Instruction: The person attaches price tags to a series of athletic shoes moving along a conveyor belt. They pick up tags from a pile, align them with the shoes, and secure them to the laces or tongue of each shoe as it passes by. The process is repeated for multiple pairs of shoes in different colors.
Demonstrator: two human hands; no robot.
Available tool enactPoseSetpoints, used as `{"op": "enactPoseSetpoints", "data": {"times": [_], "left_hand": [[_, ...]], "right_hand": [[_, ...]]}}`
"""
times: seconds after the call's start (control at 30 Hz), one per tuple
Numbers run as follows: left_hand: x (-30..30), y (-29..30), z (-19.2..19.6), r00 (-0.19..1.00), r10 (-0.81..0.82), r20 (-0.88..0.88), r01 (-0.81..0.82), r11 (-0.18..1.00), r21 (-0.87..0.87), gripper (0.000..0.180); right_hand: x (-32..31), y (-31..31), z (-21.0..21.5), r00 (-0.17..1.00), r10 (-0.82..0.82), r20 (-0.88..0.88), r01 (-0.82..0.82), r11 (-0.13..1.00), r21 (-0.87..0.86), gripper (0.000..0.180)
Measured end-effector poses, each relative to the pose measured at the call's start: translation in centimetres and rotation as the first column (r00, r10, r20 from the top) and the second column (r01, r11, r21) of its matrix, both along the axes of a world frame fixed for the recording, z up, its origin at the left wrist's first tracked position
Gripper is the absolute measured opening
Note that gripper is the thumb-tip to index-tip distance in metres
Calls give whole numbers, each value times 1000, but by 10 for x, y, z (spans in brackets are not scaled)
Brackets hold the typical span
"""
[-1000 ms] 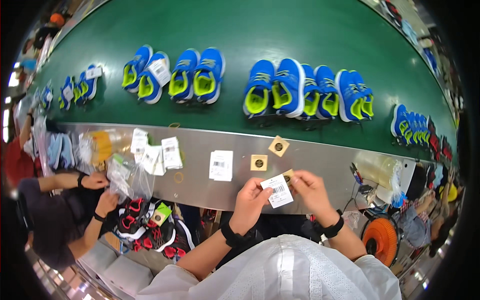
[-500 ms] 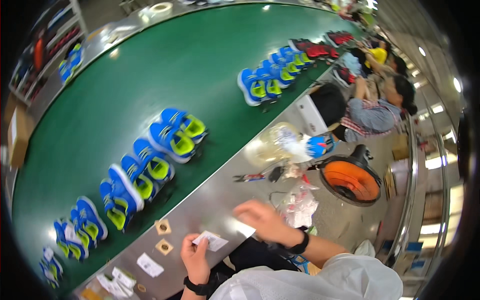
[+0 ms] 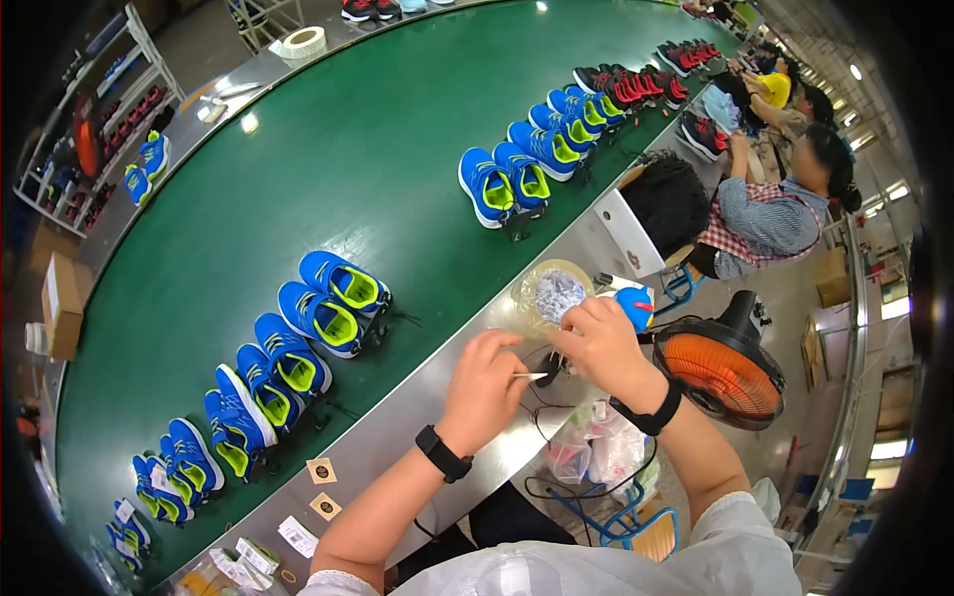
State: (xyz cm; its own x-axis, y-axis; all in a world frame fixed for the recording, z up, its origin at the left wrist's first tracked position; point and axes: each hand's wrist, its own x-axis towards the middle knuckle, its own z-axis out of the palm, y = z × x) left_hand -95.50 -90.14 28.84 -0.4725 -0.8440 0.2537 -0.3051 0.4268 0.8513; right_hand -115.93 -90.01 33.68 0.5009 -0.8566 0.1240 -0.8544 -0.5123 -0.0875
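My left hand (image 3: 484,385) is raised over the metal ledge, its fingers closed on a white paper tag (image 3: 532,375) seen nearly edge-on. Close by, my right hand (image 3: 603,346) is at the near rim of a clear round bowl (image 3: 538,282). Its fingers are bent together; whatever they pinch is hidden. Inside the bowl lies a heap of small whitish pieces (image 3: 559,295). A dark object (image 3: 548,369) shows between my hands, partly covered.
Blue sneakers with lime linings (image 3: 320,318) line the green belt (image 3: 229,248). Square stickers (image 3: 321,471) and folded white tags (image 3: 297,536) lie on the ledge at lower left. An orange fan (image 3: 723,368) stands right; a co-worker (image 3: 770,214) sits beyond.
Both hands have moved forward toward the bowl, the left one taking the white tag rightward with it. The view has shifted slightly.
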Motion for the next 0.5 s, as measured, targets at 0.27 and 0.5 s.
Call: {"op": "enactPoseSetpoints", "data": {"times": [0.27, 0.5], "left_hand": [[-47, -29, 1, 978, -162, 134, 193, 944, -269, 17], [-88, -30, -45, 964, -208, 168, 242, 945, -221, 22]], "right_hand": [[-26, -14, -2, 906, -49, 421, 43, 999, 24, 20], [-53, 2, 11, 179, -522, 834, 549, 757, 355, 15]]}}
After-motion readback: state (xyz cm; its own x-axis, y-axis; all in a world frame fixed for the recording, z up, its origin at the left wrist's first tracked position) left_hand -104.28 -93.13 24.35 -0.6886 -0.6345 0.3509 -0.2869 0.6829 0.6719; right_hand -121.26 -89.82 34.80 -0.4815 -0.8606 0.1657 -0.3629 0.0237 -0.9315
